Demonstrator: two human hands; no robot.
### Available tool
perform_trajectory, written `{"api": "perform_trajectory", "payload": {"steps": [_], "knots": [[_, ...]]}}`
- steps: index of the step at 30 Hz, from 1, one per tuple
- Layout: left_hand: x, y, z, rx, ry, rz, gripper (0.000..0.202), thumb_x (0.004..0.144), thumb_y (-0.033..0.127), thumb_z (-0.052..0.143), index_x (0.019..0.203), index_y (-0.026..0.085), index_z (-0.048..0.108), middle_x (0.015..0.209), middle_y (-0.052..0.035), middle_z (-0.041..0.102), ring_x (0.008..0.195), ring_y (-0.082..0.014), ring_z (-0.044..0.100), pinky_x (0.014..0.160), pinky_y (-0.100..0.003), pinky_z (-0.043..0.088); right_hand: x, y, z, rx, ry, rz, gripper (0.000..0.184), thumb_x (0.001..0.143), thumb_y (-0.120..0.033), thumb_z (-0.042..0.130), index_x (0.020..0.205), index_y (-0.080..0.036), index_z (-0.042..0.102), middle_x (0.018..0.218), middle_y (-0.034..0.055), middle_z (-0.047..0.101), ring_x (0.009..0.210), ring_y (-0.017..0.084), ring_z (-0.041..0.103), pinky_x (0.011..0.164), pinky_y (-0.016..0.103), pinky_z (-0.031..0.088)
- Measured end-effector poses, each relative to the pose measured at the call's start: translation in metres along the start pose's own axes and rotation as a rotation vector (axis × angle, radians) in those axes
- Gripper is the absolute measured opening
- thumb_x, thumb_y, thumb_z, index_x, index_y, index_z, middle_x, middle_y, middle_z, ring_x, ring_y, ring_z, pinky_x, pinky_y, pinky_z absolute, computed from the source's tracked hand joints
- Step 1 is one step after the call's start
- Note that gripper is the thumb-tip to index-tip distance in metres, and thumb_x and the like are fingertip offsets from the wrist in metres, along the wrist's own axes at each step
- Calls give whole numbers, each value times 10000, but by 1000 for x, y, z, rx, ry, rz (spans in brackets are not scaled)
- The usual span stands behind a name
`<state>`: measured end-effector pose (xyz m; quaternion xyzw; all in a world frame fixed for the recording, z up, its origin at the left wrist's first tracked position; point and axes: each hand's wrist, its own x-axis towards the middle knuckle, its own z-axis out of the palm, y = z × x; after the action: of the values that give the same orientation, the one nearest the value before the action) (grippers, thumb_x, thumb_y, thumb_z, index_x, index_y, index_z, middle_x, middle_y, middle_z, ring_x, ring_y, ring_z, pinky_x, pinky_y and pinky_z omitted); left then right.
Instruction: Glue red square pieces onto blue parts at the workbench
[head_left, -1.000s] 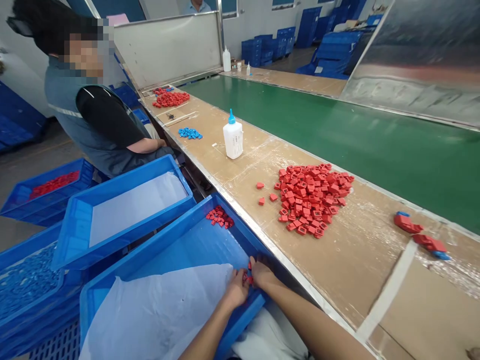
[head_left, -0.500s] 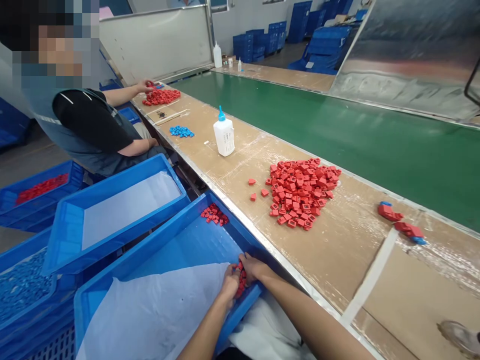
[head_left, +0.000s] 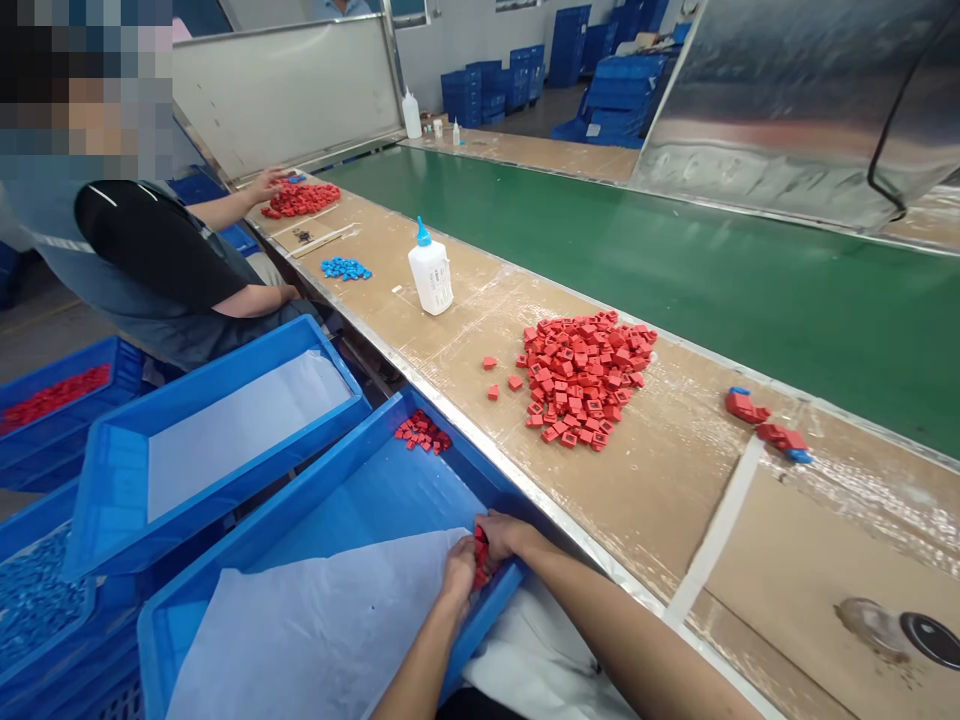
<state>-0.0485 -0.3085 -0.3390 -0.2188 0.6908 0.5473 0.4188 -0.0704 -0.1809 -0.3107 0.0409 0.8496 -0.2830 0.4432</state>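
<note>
In the blue crate (head_left: 375,495), hands (head_left: 480,545) grip red blocks (head_left: 480,556).

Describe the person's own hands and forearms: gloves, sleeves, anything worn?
The left hand and right hand are bare: no gloves, and no watch or band shows. The left forearm and right forearm are bare too, with no sleeve or cable in view.

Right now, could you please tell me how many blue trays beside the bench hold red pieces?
2: the nearest tray, with red pieces in its far corner, and the tray at far left, holding a red row. Paper may hide more.
</note>
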Motion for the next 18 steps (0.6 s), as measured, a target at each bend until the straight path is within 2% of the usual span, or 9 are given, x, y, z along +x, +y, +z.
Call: {"api": "perform_trajectory", "payload": {"steps": [4, 10, 15, 18], "knots": [[2, 3, -1, -24, -8, -11, 353, 941, 457, 492, 1067, 144, 597, 890, -34, 644, 708, -143, 610, 661, -320, 539, 2, 0, -1, -26, 0, 11, 417, 881, -354, 665, 1230, -153, 556, 1271, 108, 552, 1071, 237, 582, 912, 443, 507], [6, -2, -1, -61, 5, -102, 400, 944, 493, 461, 1103, 148, 588, 895, -43, 652, 701, -144, 611, 666, -329, 537, -3, -5, 1, -79, -36, 0, 390, 889, -355, 662, 1209, -150, 573, 1127, 80, 628, 982, 212, 624, 874, 425, 535], [14, -3, -2, -109, 42, -192, 495, 931, 572, 423, 1115, 140, 580, 886, -44, 641, 689, -148, 607, 651, -329, 533, -9, -13, 5, -141, 1, 31, 413, 895, -366, 651, 1239, -157, 559, 1217, 100, 594, 1075, 241, 596, 923, 467, 515], [18, -4, -2, -122, 55, -211, 484, 927, 569, 435, 1106, 146, 584, 881, -44, 645, 684, -144, 604, 655, -330, 533, -10, -18, 9, -171, 15, 60, 391, 896, -365, 649, 1216, -151, 576, 1238, 105, 586, 1113, 249, 579, 939, 469, 507]]}}
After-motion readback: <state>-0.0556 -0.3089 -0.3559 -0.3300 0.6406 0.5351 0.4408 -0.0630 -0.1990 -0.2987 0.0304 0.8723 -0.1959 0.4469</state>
